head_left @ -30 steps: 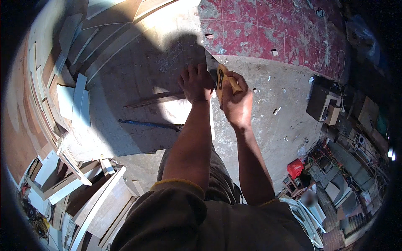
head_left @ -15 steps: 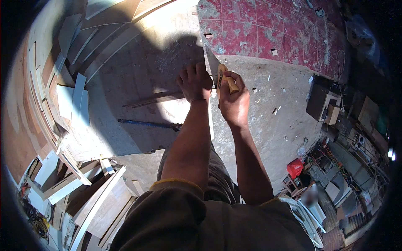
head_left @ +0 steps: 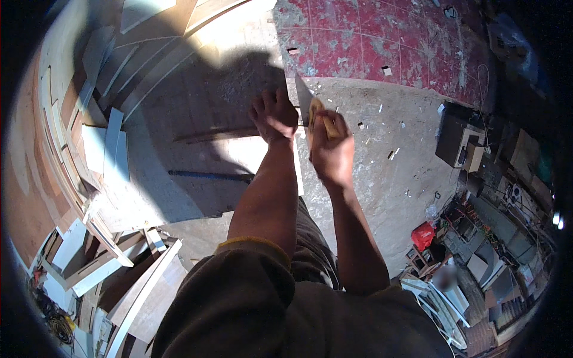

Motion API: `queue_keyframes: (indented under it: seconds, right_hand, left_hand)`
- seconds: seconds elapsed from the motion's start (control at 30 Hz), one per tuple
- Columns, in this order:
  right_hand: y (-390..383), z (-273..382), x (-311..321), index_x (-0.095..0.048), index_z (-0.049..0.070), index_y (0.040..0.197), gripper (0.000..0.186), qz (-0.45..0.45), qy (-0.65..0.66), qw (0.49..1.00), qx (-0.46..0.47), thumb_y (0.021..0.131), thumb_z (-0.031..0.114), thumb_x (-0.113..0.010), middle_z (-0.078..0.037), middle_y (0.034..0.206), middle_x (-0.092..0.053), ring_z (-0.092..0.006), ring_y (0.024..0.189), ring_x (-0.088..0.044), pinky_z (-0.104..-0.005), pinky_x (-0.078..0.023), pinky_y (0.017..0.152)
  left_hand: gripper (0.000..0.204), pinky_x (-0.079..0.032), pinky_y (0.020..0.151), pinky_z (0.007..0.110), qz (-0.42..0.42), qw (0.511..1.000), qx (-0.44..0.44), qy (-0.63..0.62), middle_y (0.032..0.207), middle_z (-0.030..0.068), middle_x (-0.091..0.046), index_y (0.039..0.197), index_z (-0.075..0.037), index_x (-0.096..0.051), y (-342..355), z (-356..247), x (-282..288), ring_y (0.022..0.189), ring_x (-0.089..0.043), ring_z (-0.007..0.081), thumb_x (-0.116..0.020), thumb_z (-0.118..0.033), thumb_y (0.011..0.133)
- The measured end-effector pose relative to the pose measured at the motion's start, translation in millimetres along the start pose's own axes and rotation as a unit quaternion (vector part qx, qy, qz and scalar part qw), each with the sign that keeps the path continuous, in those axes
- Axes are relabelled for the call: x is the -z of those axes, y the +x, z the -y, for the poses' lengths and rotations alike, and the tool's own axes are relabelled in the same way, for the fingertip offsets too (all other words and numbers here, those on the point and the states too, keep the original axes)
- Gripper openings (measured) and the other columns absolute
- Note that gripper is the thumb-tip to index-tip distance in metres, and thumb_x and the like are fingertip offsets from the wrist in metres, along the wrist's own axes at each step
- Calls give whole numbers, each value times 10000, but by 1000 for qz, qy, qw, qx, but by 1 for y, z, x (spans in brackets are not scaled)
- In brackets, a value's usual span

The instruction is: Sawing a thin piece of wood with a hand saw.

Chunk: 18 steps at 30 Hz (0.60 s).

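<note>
My right hand (head_left: 332,146) is wrapped round the yellowish wooden handle of a handsaw (head_left: 303,94). The saw's grey blade points away from me, just past the right edge of the work board (head_left: 200,98). On that board, close to the edge, my left hand (head_left: 276,116) presses down with its fingers apart. Beneath it runs a narrow wooden strip (head_left: 221,135), stretching out to the left; the palm hides part of it. A long thin blue bar (head_left: 209,175) lies nearer to me, its right end behind my left forearm.
Pale wood offcuts (head_left: 143,280) are heaped at lower left, and curved strips (head_left: 59,131) line the left side. Small scraps dot the concrete floor (head_left: 382,167) and red tiles (head_left: 388,39). A dark box (head_left: 455,138), a red bag (head_left: 422,236) and clutter stand at right.
My right hand and the saw have come slightly toward me. The left hand stays pressed on the strip. The whole view has shifted a little.
</note>
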State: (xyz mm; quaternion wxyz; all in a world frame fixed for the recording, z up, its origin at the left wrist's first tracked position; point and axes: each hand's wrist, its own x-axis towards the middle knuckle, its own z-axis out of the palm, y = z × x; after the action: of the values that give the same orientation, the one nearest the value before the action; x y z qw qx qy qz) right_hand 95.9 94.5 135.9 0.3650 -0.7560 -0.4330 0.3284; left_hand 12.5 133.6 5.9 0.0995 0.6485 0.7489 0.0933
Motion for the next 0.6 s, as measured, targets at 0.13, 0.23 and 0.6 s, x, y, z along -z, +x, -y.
queue_keyframes:
  seconds: [0.13,0.23,0.6]
  right_hand:
    - [-35,36,35,-618,-12,1096,154,38,51,987,-145,968,61,-575,-152,980,-689,-160,920,-664,-302,-526,813]
    - [-33,38,32,-605,-25,1127,181,38,93,984,-150,968,55,-569,-158,1011,-687,-158,924,-657,-299,-525,812]
    - [-22,34,20,-602,-22,1113,169,27,83,991,-104,982,77,-562,-118,915,-673,-148,857,-629,-295,-515,768]
  left_hand:
    - [188,-432,891,528,14,1000,-3,26,1076,81,-606,988,-167,-637,-1,4,5,1050,-560,342,-595,-165,805]
    - [170,-433,895,520,-42,999,-10,14,1056,69,-604,968,-168,-640,-3,2,-2,1049,-561,339,-593,-157,805]
    - [177,-421,916,525,-27,1000,-9,-3,1019,76,-595,975,-173,-647,-2,5,-1,996,-567,320,-597,-178,805]
